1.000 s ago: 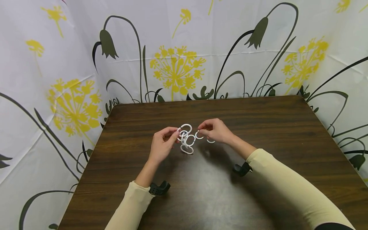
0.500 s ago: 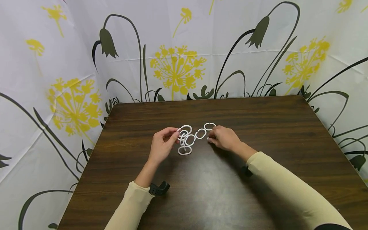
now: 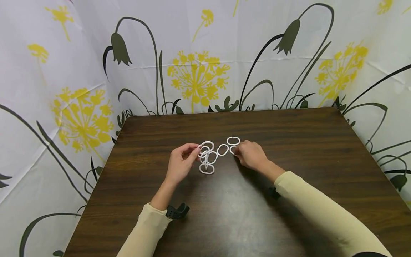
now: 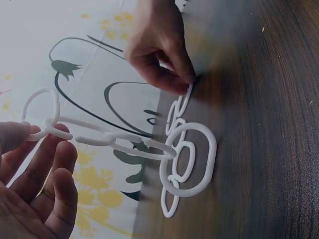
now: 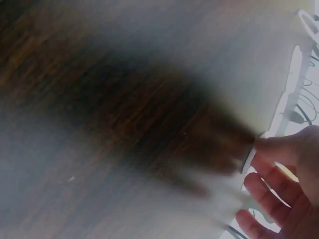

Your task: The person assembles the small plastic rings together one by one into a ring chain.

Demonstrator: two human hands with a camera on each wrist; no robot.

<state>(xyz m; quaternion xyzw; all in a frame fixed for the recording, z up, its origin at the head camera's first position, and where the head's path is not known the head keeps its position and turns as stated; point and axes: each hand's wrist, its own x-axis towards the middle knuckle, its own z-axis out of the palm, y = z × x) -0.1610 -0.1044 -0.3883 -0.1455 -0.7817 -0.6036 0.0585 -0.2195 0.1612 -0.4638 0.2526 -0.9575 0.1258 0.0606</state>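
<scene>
My left hand (image 3: pixel 181 163) pinches the end of a chain of white plastic links (image 4: pixel 94 140) between thumb and fingertips. The chain hangs down, and its lowest link (image 4: pixel 213 159) is close over the table in the left wrist view. Over to the right, my right hand (image 3: pixel 253 155) pinches a separate oval link (image 3: pixel 231 152) at tabletop level, its fingertips covering the link's near end. Two more loose links lie beside it: a tilted oval (image 3: pixel 218 151) to the left and another oval (image 3: pixel 233 145) just behind.
Another white link (image 3: pixel 216 157) lies behind the hanging chain. The dark wood-grain table (image 3: pixel 224 221) reaches back to a white curtain (image 3: pixel 144 89) with a flower print. A black wrist mount (image 3: pixel 178 211) sits on the left sleeve.
My right hand has moved slightly right and down to the table, bringing a link beside the loose ones, which are now uncovered. The left hand stays put while the hanging chain sways slightly.
</scene>
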